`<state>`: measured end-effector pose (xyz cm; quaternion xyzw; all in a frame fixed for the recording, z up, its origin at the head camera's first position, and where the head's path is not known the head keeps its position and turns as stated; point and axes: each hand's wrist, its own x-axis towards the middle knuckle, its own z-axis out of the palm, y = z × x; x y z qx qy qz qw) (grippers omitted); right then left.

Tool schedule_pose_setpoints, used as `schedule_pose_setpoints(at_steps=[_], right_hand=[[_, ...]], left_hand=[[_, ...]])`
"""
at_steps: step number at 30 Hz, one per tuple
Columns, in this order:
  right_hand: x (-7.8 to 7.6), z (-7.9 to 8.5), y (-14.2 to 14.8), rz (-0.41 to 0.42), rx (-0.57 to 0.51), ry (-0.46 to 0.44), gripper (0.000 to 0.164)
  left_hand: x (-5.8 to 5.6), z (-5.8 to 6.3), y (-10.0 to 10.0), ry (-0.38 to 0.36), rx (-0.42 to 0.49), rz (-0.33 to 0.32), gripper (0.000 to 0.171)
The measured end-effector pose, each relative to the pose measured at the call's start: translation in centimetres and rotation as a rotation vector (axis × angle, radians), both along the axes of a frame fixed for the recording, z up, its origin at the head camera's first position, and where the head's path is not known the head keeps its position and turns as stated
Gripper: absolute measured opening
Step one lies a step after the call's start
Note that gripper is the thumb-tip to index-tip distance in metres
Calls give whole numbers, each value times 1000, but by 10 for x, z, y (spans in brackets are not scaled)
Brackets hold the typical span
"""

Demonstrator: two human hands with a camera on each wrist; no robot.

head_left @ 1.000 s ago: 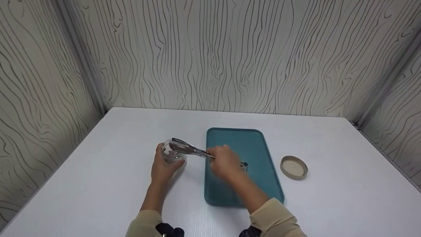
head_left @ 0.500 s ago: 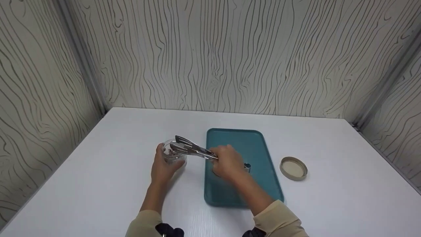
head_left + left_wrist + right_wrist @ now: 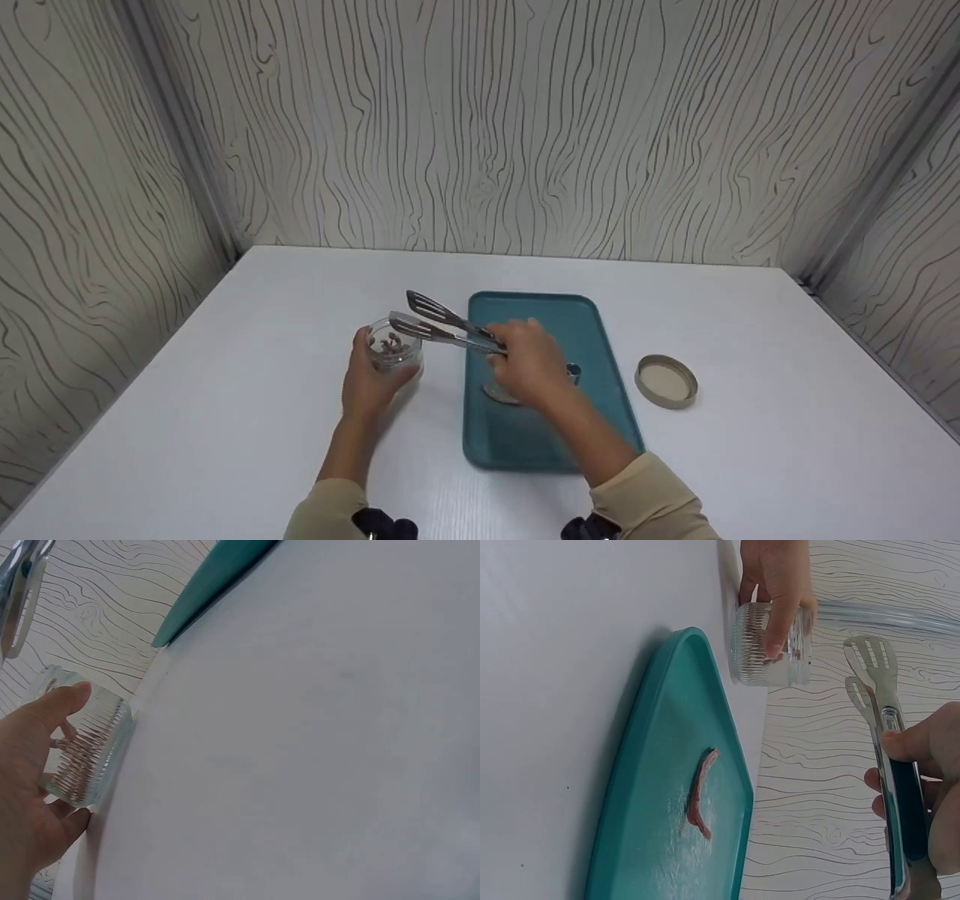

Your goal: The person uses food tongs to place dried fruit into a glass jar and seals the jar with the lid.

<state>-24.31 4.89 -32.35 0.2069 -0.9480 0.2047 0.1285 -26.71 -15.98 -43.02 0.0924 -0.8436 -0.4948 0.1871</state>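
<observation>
My left hand [image 3: 366, 386] grips a clear glass jar [image 3: 105, 736], its thumb across the ribbed side. Several reddish-brown strips lie inside the jar. Metal tongs [image 3: 886, 682] with slotted ends are in my right hand [image 3: 531, 361], whose fingers wrap the dark-inlaid handles. In the head view the tongs' ends stand apart, above and right of the jar's mouth, with nothing between them. One wrinkled reddish-brown strip [image 3: 697, 791] rests on the teal tray [image 3: 517, 448], partly covered by my right hand in the head view.
A round beige lid [image 3: 666, 381] lies on the white table [image 3: 225, 375] to the right of the tray. Patterned panels [image 3: 480, 127] close off the table's back and sides.
My right hand has moved right and the tongs up, off the jar's mouth, their ends spreading wider. The strip on the tray has come into sight. My left hand and the jar stay put.
</observation>
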Motion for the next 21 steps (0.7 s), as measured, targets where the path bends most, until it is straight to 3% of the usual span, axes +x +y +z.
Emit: schedule_pose_setpoints(at_steps=[9,21], right_hand=[[2,10,11,18,-34,56,33],[3,26,38,-32,-61,93,35]], left_hand=[[-3,-4,0,-9,-30,17,85],[-1,-2,-5,-24,-26,8,87]])
